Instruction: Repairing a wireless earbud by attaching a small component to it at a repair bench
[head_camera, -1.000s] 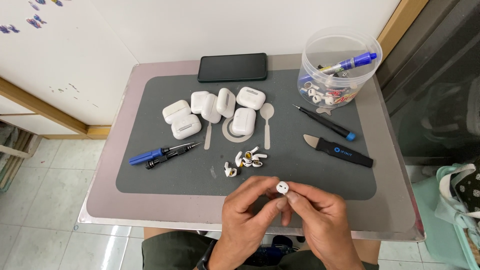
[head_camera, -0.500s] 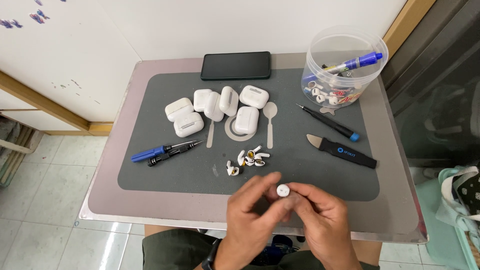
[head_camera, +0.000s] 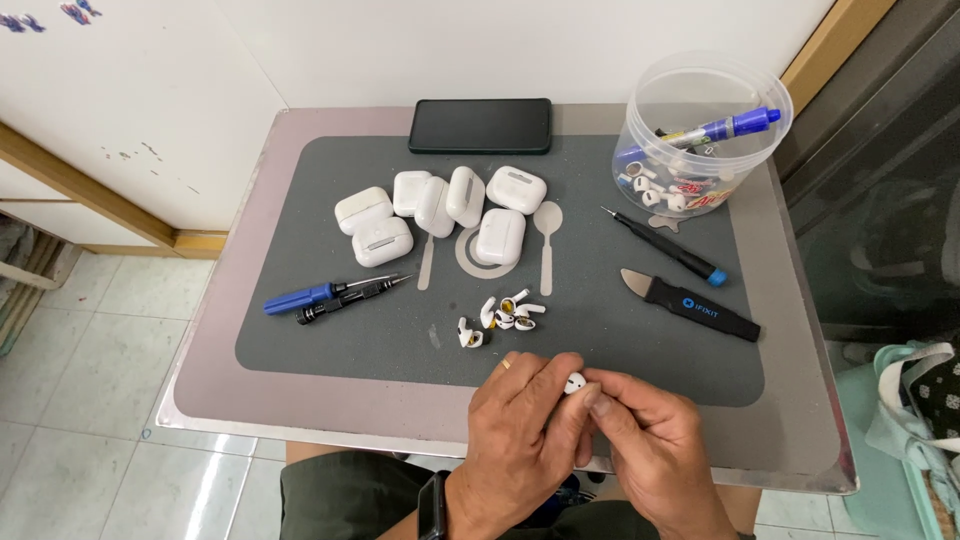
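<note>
Pinching a small white plastic earbud (head_camera: 573, 381) between both hands: left hand (head_camera: 525, 420) and right hand (head_camera: 650, 450) grip it together at the near edge of the grey mat (head_camera: 330, 340) on the worktop. Loose white earbuds (head_camera: 500, 317) lie just beyond.

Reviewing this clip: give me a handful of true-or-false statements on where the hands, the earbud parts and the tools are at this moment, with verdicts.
1. Both hands pinch one small white earbud piece. True.
2. The dark phone lies at the mat's near edge. False: it lies at the far edge.
3. The clear plastic tub holds a blue marker. True.
4. The left hand grips the blue screwdriver. False: it lies untouched on the mat.
5. Loose earbuds lie just beyond the right hand. True.
</note>
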